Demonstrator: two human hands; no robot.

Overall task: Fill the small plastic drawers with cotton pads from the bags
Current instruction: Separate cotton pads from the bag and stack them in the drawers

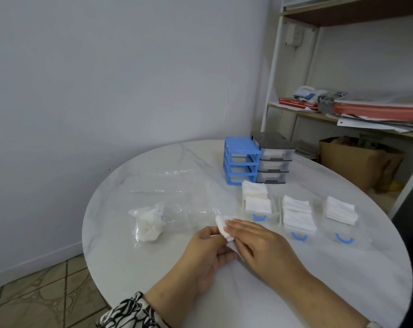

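Observation:
My left hand point(206, 253) and my right hand point(260, 243) meet over the table's middle, both pinching a small stack of white cotton pads point(222, 226). Three clear drawers with blue handles lie pulled out on the table: the left drawer point(258, 205), the middle drawer point(297, 216) and the right drawer point(340, 213), each heaped with square pads. The blue drawer frame point(239, 160) stands with its slots open, next to a grey drawer unit point(273, 158). A clear plastic bag point(170, 192) lies flat at the left, with a crumpled bag of white cotton point(148, 223) on it.
The round white marble table point(153, 268) has its edge near my left forearm, with tiled floor point(35, 297) below. A shelf rack point(342, 110) with papers, red books and a brown paper bag point(357, 162) stands behind the table at the right.

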